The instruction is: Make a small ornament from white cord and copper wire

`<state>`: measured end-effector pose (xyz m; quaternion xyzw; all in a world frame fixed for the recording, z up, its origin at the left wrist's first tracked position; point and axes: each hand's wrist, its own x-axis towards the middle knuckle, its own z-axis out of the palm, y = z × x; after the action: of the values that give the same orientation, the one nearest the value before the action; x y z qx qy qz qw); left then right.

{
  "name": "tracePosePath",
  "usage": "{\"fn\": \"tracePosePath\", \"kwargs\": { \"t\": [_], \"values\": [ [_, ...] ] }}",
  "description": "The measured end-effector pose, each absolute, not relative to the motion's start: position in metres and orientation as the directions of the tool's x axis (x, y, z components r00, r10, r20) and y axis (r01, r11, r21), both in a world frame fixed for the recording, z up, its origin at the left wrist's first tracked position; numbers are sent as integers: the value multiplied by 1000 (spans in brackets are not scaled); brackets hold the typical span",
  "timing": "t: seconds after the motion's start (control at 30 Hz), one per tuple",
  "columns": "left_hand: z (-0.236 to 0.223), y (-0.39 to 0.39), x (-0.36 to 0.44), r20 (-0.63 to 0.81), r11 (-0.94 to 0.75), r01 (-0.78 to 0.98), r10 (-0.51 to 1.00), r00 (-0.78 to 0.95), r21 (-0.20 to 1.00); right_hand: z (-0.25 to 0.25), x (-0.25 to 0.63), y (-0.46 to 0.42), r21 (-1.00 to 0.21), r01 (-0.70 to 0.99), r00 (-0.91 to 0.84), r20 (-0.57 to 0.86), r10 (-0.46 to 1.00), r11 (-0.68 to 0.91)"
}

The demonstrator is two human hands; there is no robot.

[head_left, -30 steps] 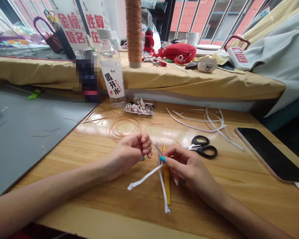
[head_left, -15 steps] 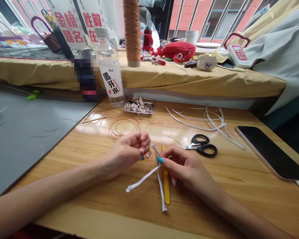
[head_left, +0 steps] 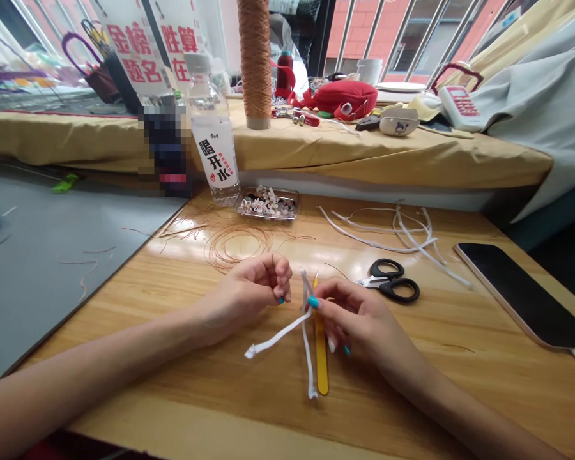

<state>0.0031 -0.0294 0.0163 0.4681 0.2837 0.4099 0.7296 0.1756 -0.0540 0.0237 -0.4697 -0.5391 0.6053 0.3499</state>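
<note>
In the head view, my right hand (head_left: 359, 316) pinches a white cord (head_left: 282, 332) between thumb and fingers. The cord is crossed or looped at the pinch, with one end reaching left, one hanging down and a short part standing up. My left hand (head_left: 256, 287) is just left of it, its fingers curled against the thumb and apart from the cord. Whether anything thin is between those fingertips, I cannot make out. Under the right hand lies a pair of yellow tweezers (head_left: 321, 358), partly covered by its fingers.
Behind the right hand are black-handled scissors (head_left: 395, 281), more white cords (head_left: 378, 239) and a phone (head_left: 522, 294). Further back stand a tray of beads (head_left: 268, 204), a coil of brown wire (head_left: 237, 246) and a water bottle (head_left: 215, 140). A thread spool (head_left: 255, 64) stands on the ledge.
The right hand has shifted slightly with the cord, whose upper part now stands more upright and whose lower end has swung a little left. The left hand stays nearly in place, fingers curled.
</note>
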Motion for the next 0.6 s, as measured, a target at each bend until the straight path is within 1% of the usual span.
{"fn": "tracePosePath", "kwargs": {
  "t": [0.1,0.17,0.2,0.27,0.33,0.4,0.5,0.6],
  "values": [
    [16,-32,4,-15,94,-117,836,548,989,27,176,-53,-976,36,-285,-214,934,-213],
    [19,-36,5,57,-87,29,832,552,996,28,176,-53,-975,13,-273,-217,937,-222],
    [20,-39,5,120,-201,92,832,541,975,29,176,-53,-975,2,-274,-216,937,-224],
    [22,-44,5,266,-418,183,802,535,890,29,175,-53,-974,-7,-284,-213,935,-224],
    [22,-47,4,370,-564,206,733,570,800,28,175,-53,-976,-14,-303,-205,931,-220],
    [23,-49,3,396,-634,215,676,622,743,28,175,-53,-976,-17,-333,-199,922,-216],
    [26,-48,2,412,-703,260,631,657,662,28,176,-52,-974,-25,-365,-202,909,-226],
    [27,-47,3,499,-814,278,543,675,510,27,176,-52,-970,-50,-362,-206,909,-239]
  ]
}}
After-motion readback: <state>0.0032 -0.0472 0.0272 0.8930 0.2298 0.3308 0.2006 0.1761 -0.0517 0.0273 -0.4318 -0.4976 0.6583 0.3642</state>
